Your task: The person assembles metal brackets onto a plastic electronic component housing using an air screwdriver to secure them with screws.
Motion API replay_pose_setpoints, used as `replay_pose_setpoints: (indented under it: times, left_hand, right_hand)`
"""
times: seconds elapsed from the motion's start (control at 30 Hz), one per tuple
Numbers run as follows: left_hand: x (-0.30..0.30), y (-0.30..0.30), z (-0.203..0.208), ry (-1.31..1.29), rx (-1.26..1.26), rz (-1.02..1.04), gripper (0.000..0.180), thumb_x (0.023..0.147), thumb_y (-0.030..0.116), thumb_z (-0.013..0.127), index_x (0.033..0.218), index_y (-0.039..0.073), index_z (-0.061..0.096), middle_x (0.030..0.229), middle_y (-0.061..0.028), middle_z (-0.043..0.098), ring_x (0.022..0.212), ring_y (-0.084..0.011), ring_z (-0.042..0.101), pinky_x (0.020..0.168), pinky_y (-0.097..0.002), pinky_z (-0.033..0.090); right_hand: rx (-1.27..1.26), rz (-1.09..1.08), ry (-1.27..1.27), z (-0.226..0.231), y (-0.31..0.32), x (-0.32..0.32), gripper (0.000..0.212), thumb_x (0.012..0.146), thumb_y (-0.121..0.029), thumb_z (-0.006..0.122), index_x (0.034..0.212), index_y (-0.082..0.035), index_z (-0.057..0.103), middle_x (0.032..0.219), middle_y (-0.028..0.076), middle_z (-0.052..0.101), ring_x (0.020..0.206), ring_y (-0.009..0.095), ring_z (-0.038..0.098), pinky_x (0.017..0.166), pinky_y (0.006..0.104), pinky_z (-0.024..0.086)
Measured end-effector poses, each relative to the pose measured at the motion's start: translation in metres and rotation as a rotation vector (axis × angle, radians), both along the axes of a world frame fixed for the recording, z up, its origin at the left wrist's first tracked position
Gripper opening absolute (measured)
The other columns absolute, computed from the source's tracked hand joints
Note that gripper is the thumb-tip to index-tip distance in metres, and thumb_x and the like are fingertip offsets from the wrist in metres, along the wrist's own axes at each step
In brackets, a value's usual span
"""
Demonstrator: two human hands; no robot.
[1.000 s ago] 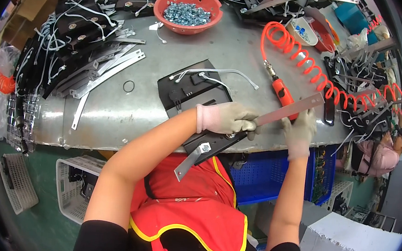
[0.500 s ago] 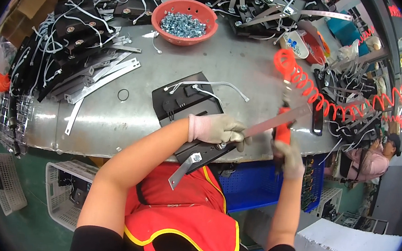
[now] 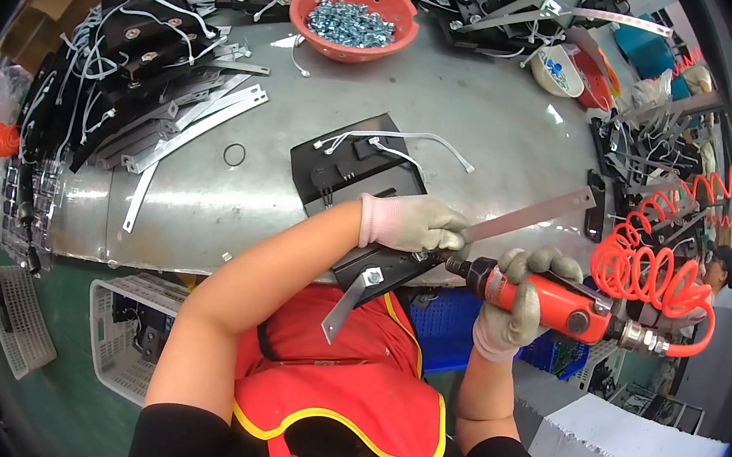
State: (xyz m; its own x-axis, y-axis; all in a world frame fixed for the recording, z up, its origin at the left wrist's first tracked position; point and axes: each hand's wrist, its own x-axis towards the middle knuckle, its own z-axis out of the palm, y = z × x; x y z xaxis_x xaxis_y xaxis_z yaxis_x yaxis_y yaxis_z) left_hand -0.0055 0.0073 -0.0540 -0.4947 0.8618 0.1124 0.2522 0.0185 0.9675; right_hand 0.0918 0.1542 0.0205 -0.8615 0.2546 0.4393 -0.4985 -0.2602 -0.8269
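Note:
My gloved left hand (image 3: 420, 225) is closed around the inner end of a flat metal strip (image 3: 537, 215), over the right edge of a black panel (image 3: 362, 179). White cables with plugs (image 3: 416, 137) are attached to that panel. A second metal strip (image 3: 345, 311) is bolted to its near corner and sticks out past the table edge. My gloved right hand (image 3: 519, 303) grips a red air screwdriver (image 3: 554, 307), held sideways. Its black nose points left, right at my left fingertips, by the bolted spot; my fingers partly hide the contact.
A red bowl of nuts (image 3: 352, 24) stands at the back. Stacked black panels with cables (image 3: 149, 45) and loose metal strips (image 3: 203, 127) lie left. A coiled red air hose (image 3: 647, 267) hangs right. A blue crate (image 3: 444, 330) sits below the table edge; another person (image 3: 718, 270) is far right.
The air screwdriver has swung from upright to sideways, its nose now at the strip's bolted end. The coiled hose has moved right and down with it. My left hand still holds the strip.

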Motion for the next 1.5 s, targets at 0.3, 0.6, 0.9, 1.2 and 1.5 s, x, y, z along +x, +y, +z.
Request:
replay_pose_setpoints:
  times: [0.3,0.6,0.9,1.2,1.5]
  left_hand:
    - [0.000,0.000,-0.007,-0.060,-0.034,0.007,0.034,0.090,0.023,0.052,0.116,0.002,0.057,0.095,-0.0196,0.064,0.084,-0.0290,0.063,0.078,-0.0373,0.049]
    - [0.000,-0.006,0.011,0.090,0.003,0.023,0.030,0.089,0.020,0.051,0.112,0.002,0.059,0.090,-0.0224,0.063,0.083,-0.0323,0.063,0.075,-0.0385,0.050]
    - [0.001,0.000,-0.006,0.159,0.013,0.074,0.029,0.089,0.018,0.050,0.113,0.004,0.058,0.079,-0.0211,0.062,0.069,-0.0322,0.063,0.066,-0.0384,0.051]
    - [-0.001,-0.001,0.005,0.203,-0.094,0.040,0.026,0.087,0.016,0.049,0.106,0.000,0.057,0.089,-0.0238,0.061,0.082,-0.0358,0.062,0.073,-0.0419,0.049]
    - [0.003,-0.002,-0.003,0.202,0.075,0.054,0.023,0.083,0.010,0.051,0.103,0.001,0.059,0.087,-0.0213,0.063,0.079,-0.0323,0.063,0.073,-0.0394,0.050]
  right_hand:
    - [0.177,0.095,0.043,0.001,-0.008,-0.007,0.045,0.072,-0.011,0.070,0.111,-0.011,0.048,0.086,0.005,0.048,0.063,0.014,0.049,0.061,0.0325,0.045]
    - [0.331,0.212,0.051,-0.001,-0.008,-0.013,0.043,0.073,-0.007,0.068,0.105,-0.006,0.041,0.087,0.013,0.054,0.071,0.022,0.058,0.065,0.0366,0.051]
    - [0.378,0.111,0.001,-0.003,-0.008,-0.019,0.042,0.070,-0.007,0.066,0.107,-0.010,0.046,0.079,0.004,0.044,0.065,0.015,0.048,0.063,0.0333,0.045]
    - [0.370,0.183,-0.018,-0.001,-0.007,-0.024,0.041,0.069,-0.006,0.067,0.104,-0.010,0.045,0.075,0.003,0.043,0.063,0.015,0.048,0.065,0.0342,0.046]
    - [0.472,0.103,0.034,-0.009,-0.013,-0.015,0.040,0.072,-0.003,0.064,0.107,-0.009,0.045,0.081,0.006,0.047,0.066,0.017,0.050,0.064,0.0356,0.046]
